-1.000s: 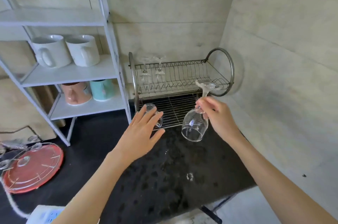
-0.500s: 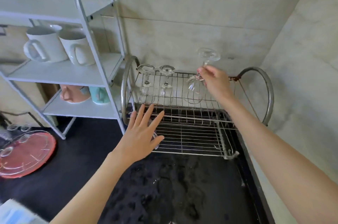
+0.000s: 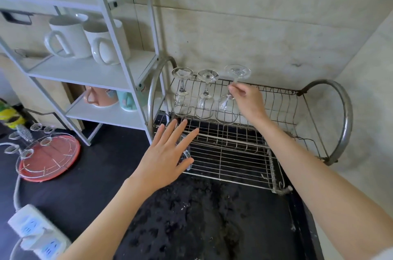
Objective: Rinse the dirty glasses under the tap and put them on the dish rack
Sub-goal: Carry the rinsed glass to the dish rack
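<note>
The right hand point(image 3: 247, 101) pinches the stem of an inverted wine glass point(image 3: 227, 108) between thumb and fingertips; the remaining fingers are curled loosely toward the palm. The glass stands foot-up on the upper tier of the dish rack point(image 3: 276, 98), its bowl rim at the wire grid — actual contact with the wires cannot be confirmed.

Two more stemmed glasses are on the same tier, also inverted: the first glass point(image 3: 181, 98) at the left end of the tier and the second glass point(image 3: 205, 100) just beside it. The held glass is third in the row, immediately to the right of the second.

The left hand point(image 3: 164, 157) is spread flat, fingers straight and slightly fanned, holding nothing. It hovers over the front left corner of the rack's lower tier. A small clear glass point(image 3: 187, 156) lies on that tier, partly hidden beneath the fingers; contact with the hand cannot be determined.

The rack stands on a dark tabletop point(image 3: 95, 166) whose surface in front of the rack is wet. To the left of the rack is a white shelf unit point(image 3: 89, 72) carrying two white mugs point(image 3: 85, 40). A red round tray point(image 3: 51, 159) with a wire holder lies on the tabletop at far left — a white power strip point(image 3: 36, 232) is near the lower left edge.
</note>
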